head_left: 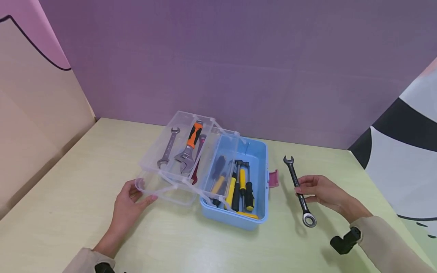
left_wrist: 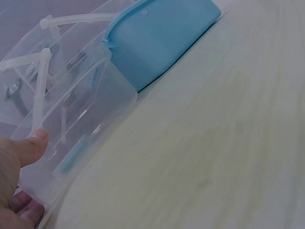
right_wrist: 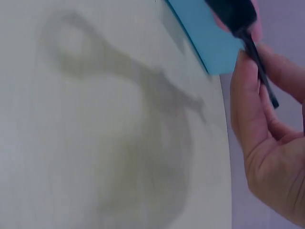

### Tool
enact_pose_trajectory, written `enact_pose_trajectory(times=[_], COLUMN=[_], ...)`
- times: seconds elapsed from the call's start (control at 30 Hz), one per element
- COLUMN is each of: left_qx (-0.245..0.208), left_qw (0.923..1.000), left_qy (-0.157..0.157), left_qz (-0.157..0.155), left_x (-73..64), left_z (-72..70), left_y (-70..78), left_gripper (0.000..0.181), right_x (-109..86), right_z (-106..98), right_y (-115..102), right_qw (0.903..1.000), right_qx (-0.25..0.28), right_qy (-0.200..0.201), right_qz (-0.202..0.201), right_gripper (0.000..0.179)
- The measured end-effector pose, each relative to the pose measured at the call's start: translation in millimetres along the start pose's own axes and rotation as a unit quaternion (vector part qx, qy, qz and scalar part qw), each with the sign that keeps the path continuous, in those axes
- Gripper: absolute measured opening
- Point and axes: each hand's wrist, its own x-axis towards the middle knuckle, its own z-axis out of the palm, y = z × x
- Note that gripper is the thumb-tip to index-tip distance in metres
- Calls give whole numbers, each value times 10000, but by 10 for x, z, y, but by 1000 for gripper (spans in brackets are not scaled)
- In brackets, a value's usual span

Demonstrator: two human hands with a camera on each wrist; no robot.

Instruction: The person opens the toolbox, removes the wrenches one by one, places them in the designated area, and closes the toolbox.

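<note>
My right hand [head_left: 324, 191] pinches a dark ratcheting combination wrench [head_left: 296, 182] at its shank, over the table to the right of the toolbox. Its open end points away and the ring end towards me; its shadow falls on the tabletop in the right wrist view. On the left, my left hand [head_left: 128, 210] holds the edge of the clear lid [left_wrist: 95, 114], thumb on one side and fingers on the other. The lid stands folded open from the blue toolbox [head_left: 225, 218], bearing a clear tray [head_left: 150, 161] with a combination wrench [head_left: 168, 148], an orange-handled adjustable wrench [head_left: 191, 144] and a red wrench [head_left: 198, 159].
Inside the blue box lie a hammer [head_left: 237, 185] and several yellow-and-black handled tools [head_left: 249, 197], partly behind the clear tray. A pink latch [head_left: 274, 178] sticks out on the box's right side. Behind the table [head_left: 85, 182] rises a purple wall [head_left: 239, 68].
</note>
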Motion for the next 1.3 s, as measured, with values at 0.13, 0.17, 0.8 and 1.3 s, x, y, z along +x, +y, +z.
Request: enact_pose_trajectory(times=[0.13, 0.17, 0.8, 1.3], left_qx=[15, 9, 0, 42], left_qw=[10000, 10000, 10000, 10000], left_qy=[7, 2, -38, -45], left_qz=[19, 18, -45, -55], left_x=[-1, -1, -6, 10], left_z=[-1, 0, -5, -1], left_y=[9, 11, -17, -26], left_gripper=[65, 65, 65, 65], right_x=[39, 51, 157, 231], right_z=[51, 63, 284, 435], right_y=[79, 102, 313, 264], right_qw=[9991, 9988, 9947, 9790], right_qx=[245, 255, -160, -810], right_qy=[313, 394, 955, 1697], right_qz=[128, 159, 345, 784], right_gripper=[9, 9, 13, 21])
